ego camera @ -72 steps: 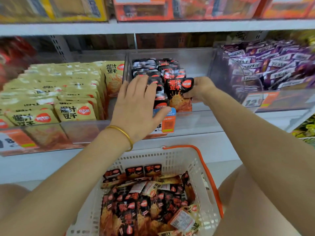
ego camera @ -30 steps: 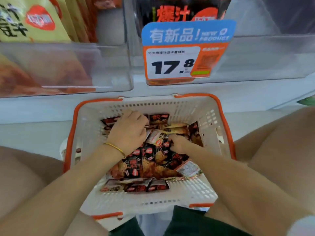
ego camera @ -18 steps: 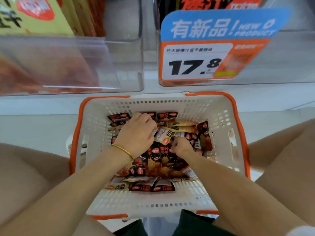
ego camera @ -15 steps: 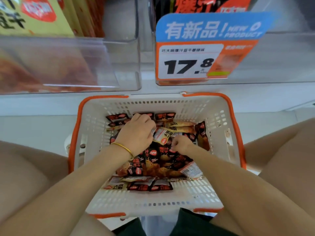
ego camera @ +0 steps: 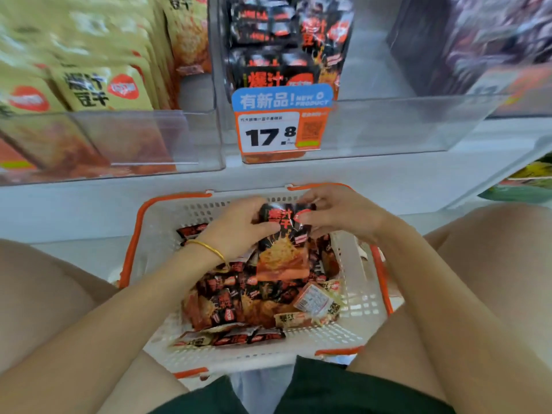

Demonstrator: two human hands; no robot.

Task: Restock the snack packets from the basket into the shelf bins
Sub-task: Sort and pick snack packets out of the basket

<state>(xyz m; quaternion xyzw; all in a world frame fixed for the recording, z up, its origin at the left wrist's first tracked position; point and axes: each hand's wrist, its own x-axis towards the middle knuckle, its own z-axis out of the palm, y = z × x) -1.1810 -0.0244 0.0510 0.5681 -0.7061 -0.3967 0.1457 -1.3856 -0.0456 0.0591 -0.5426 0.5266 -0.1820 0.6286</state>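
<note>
Above the far edge of the basket, our left hand (ego camera: 239, 225) curls round the upper left side of a black packet (ego camera: 283, 252). Our right hand (ego camera: 337, 216) pinches its upper right corner between fingertips. Both hands are clamped on it. The packet hangs upright, face toward us, clear of the pile below. Whether a second one hides behind it we cannot tell.

To do this step well, we judge the packet should go up upright and face out, over the clear front wall of the middle bin (ego camera: 388, 127). There we would stand it against the shelved black packets (ego camera: 268, 40), which sit toward the bin's left side behind the price tag (ego camera: 282, 121). The foil looks crinkly, so gripping both top corners should stop it folding.

Counting outward, we have two hands, one packet seen in them and one gold bangle (ego camera: 209, 249) on the left wrist. One white basket (ego camera: 167, 222) with an orange rim rests between our knees. Its loose packets (ego camera: 227, 303) overlap too much for an exact count; we make out well over a dozen, nearly all black. Three bins show on the shelf, holding yellow packets (ego camera: 89, 88) on the left, black in the middle and a blurred purple lot (ego camera: 493, 31) on the right. We see one price tag.
</note>
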